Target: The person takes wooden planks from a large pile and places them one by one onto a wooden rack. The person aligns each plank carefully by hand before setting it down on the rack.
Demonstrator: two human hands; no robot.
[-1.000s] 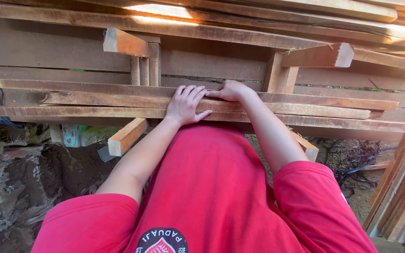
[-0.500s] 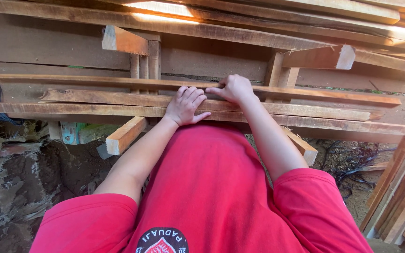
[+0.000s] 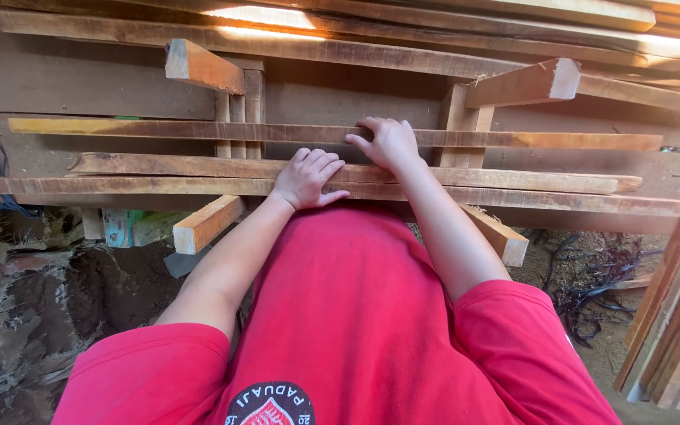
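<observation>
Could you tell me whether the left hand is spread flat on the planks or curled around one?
Flat. The left hand lies palm down, fingers extended, across the two nearer planks, not wrapped around either.

Single head-worn view, looking steeply down the chest, close over wooden slats [image 3: 340, 169] (at arm's length)

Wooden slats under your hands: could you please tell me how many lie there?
3. The far slat is under the right hand; the middle slat and the near slat run under the left hand. More may be hidden behind the body.
</observation>
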